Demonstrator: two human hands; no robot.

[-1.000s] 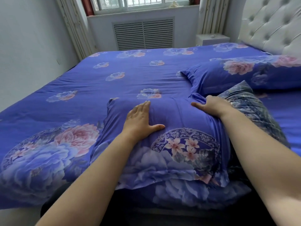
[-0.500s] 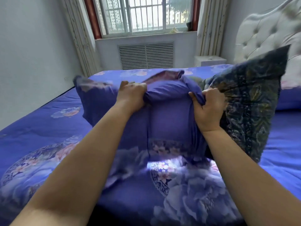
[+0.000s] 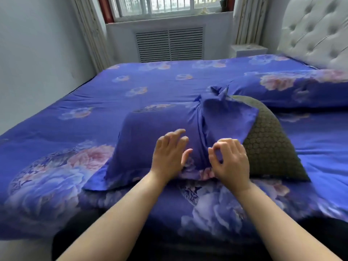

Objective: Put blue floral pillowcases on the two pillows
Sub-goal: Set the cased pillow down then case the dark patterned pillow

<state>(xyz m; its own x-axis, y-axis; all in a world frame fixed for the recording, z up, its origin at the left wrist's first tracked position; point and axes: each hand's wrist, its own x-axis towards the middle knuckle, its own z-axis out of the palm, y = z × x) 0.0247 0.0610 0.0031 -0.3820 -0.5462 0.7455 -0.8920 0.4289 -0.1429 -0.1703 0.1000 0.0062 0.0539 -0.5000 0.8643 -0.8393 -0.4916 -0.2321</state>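
A pillow lies on the bed in front of me, its left part inside a blue floral pillowcase (image 3: 154,132) whose open end is bunched near the middle. The pillow's dark patterned right end (image 3: 271,147) sticks out bare. My left hand (image 3: 169,155) hovers over the covered part with fingers spread, holding nothing. My right hand (image 3: 231,159) is just right of it, thumb and forefinger curled at the cloth's edge; whether it pinches the fabric is unclear. A second pillow (image 3: 293,89), fully in its blue floral case, lies at the back right by the headboard.
The bed carries a blue floral sheet (image 3: 94,102). A tufted white headboard (image 3: 316,31) rises at the right, with a small white nightstand (image 3: 246,49) beside it. A window and radiator grille (image 3: 169,44) are on the far wall, and a grey wall runs along the left.
The pillow, held up by both hands half a second ago, now lies on the bed. Both hands have let go of the bunched cloth and moved to its near side.
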